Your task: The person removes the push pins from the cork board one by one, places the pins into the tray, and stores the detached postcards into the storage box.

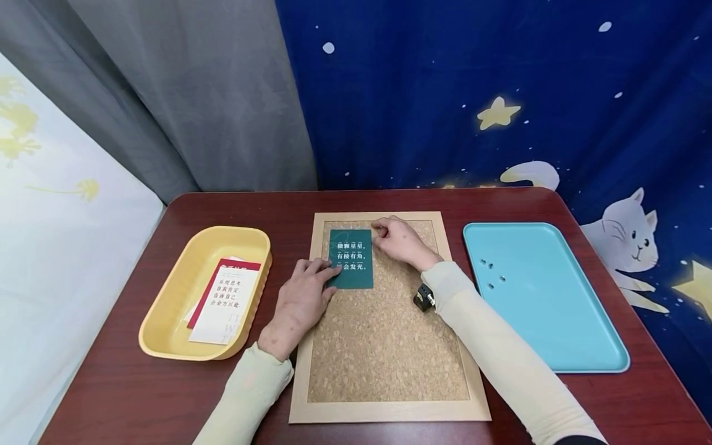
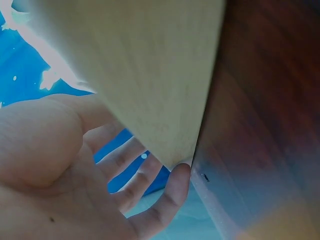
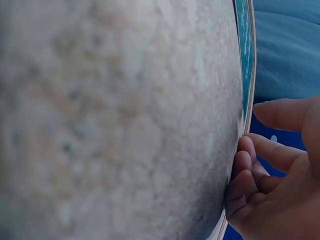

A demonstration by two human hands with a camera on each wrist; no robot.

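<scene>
A green card (image 1: 358, 278) with white writing lies upright on the upper left part of a wood-framed cork board (image 1: 389, 346). My left hand (image 1: 300, 303) rests at the card's lower left, its fingertips over that edge. In the left wrist view its fingers (image 2: 155, 212) are loosely spread beside the wooden frame (image 2: 165, 75). My right hand (image 1: 405, 242) touches the card's upper right corner. In the right wrist view the thumb and index finger (image 3: 280, 152) stand apart near the card's edge, with the other fingers bent against the cork (image 3: 140, 120).
On the left stands a yellow basin (image 1: 167, 303) holding red and white cards (image 1: 222, 303). A blue tray (image 1: 556, 309) with several small shiny pieces (image 1: 491, 266) lies on the right. A small black camera (image 1: 424, 298) hangs at my right wrist. Curtains (image 1: 417, 93) rise behind the table.
</scene>
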